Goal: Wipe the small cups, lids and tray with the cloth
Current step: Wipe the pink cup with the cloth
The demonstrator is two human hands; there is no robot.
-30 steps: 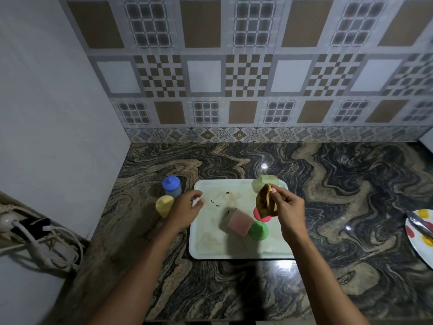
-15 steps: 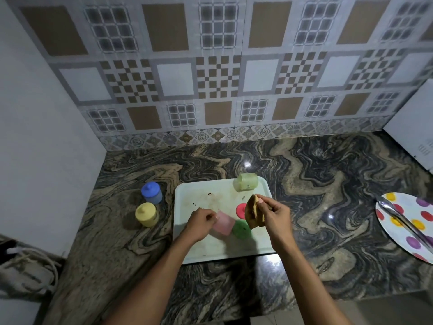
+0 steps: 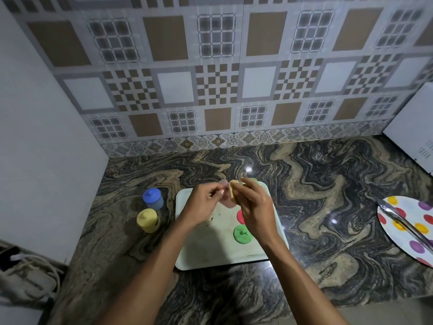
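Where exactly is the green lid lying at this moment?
In the head view the green lid lies on the white tray, in its right half, just nearer the person than the red lid.

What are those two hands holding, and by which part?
The left hand grips the pink cup by its side; blur hides the exact spot. The right hand pinches the cloth by its lower end.
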